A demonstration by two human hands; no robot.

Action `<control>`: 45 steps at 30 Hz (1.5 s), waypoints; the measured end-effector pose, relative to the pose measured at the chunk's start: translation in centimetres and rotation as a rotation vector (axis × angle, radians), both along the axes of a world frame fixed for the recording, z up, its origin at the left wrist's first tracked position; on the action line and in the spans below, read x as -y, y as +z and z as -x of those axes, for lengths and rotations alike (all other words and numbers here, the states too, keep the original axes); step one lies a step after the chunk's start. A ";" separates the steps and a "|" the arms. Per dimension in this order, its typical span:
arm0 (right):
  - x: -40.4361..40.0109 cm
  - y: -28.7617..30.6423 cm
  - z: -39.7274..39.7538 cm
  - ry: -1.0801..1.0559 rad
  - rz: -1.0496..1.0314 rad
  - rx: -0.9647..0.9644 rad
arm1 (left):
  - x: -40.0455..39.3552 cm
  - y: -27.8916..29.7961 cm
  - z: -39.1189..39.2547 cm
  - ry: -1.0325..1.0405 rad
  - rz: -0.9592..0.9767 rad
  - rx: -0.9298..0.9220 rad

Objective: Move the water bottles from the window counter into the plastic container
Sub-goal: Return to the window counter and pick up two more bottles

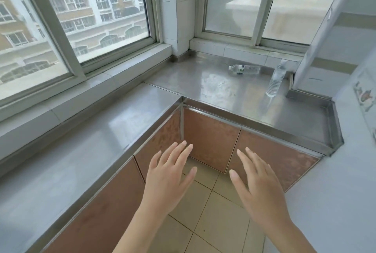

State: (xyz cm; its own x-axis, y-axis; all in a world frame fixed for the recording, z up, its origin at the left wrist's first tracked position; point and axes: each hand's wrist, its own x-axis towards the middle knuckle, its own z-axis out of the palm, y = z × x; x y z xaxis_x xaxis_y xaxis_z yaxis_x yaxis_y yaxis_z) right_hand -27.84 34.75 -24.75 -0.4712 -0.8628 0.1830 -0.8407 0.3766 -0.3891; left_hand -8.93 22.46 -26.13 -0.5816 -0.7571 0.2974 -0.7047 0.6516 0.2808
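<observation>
Windows (91, 14): two sliding units meeting at a tiled corner pillar; apartment blocks show through the left panes, a pale wall and foliage through the frosted right panes.

Window counter (213, 88): L-shaped stainless steel top running under both windows, with a raised lip at the right end.

Cabinet doors (211, 136): reddish-brown panels in metal frames below the counter, closed.

Floor (203, 202): pale square tiles with dark grout.

Wall decal (364, 94): small decorative motif on the right wall, too blurred to identify.

Left hand (168, 173): held out palm down over the floor in front of the cabinets, fingers straight and spread, holding nothing.

Right hand (258, 183): beside the left, likewise extended with straight fingers, empty, touching no surface.

Upright water bottle (276, 79): clear plastic, standing near the counter's right end beside the metal upstand, apparently unlabelled.

Fallen water bottle (244, 69): clear plastic, white cap pointing left, lying on its side close to the back tiles, well apart from the upright one. It carries a white-and-green label; no wording can be read, so the brand cannot be told.

Plastic container: not in view.

Task status: judged not begun here. Both visible bottles remain on the counter, well beyond both hands; each is still to be picked up and carried to the container.
</observation>
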 end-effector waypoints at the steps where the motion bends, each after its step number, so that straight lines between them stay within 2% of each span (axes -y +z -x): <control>1: 0.9 -0.1 1.1 -0.012 -0.007 -0.001 | 1.3 -0.2 1.2 -0.013 -0.007 0.000; 10: 11.4 -0.1 11.7 -0.172 -0.046 -0.044 | 15.0 -2.0 14.1 -0.135 -0.026 0.011; 15: 17.2 0.4 17.0 -0.252 -0.076 -0.076 | 22.6 -1.2 22.1 -0.233 0.030 0.008; 23: 23.8 -0.8 26.7 -0.329 -0.085 -0.039 | 29.6 -1.3 33.7 -0.348 0.006 -0.004; 30: 30.1 -2.9 37.3 -0.315 -0.103 -0.001 | 35.2 -2.7 44.4 -0.328 -0.024 0.020; 36: 34.6 -4.3 44.9 -0.371 -0.104 0.098 | 40.8 -3.0 52.7 -0.342 -0.116 0.091; 45: 40.5 -7.2 52.6 -0.655 -0.031 0.305 | 53.2 -5.2 67.7 -0.398 -0.175 0.219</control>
